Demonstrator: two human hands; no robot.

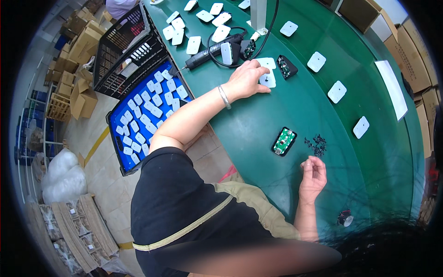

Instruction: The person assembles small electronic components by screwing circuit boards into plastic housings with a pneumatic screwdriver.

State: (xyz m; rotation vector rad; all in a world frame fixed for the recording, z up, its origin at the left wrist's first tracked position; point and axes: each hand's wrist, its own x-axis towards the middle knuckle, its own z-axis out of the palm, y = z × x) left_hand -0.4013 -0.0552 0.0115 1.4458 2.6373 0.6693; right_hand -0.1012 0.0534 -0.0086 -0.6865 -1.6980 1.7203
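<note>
Green bench [244, 117], 2 hands at work: L hand [247, 81] upper ctr, R hand [314, 180] ctr rt.
Surface smooth, edges curved by lens. On it: white plate [267, 79] partly under L hand, upper ctr; green PCB [284, 141] in black case, ctr; small black pcs [316, 145] in loose pile just above R fingertips. Blue tray [116, 147] w/ many pale tray plates [148, 105], left of frame; black crate [106, 69] above it. Room: cartons [85, 44] upper left, clear bags [64, 173] lower left, yellow floor line [97, 147]. L fingers at white plate; can't tell if gripped or only touched. R fingers curled, tips near each other; can't tell if holding anything. Co-worker [121, 7] cut off, top edge. Round pc [345, 218], lower rt, unclear near dark hair strands [383, 240]. Lower edge blurred.
</note>
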